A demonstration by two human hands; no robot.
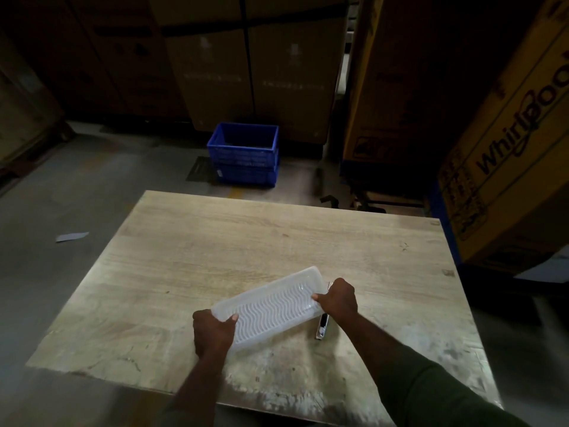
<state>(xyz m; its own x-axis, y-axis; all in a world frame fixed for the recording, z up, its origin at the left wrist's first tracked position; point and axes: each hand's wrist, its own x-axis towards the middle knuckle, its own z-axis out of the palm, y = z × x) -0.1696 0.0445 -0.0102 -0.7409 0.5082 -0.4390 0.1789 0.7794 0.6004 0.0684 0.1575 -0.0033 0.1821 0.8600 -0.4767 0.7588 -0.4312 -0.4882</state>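
A long translucent white plastic tray [271, 306] with a wavy ribbed bottom lies slanted over the near part of a wooden table [246, 241]. My left hand [214, 332] grips its near-left end, thumb on the ribbed face. My right hand [337, 300] grips the far-right end. A small shiny metal object [322, 326] lies on the table under the tray's right end, partly hidden by the tray and my right hand.
A blue plastic crate [244, 152] stands on the concrete floor beyond the table. Tall cardboard boxes [508, 149] crowd the right side and the back wall. A scrap of paper [71, 236] lies on the floor at left.
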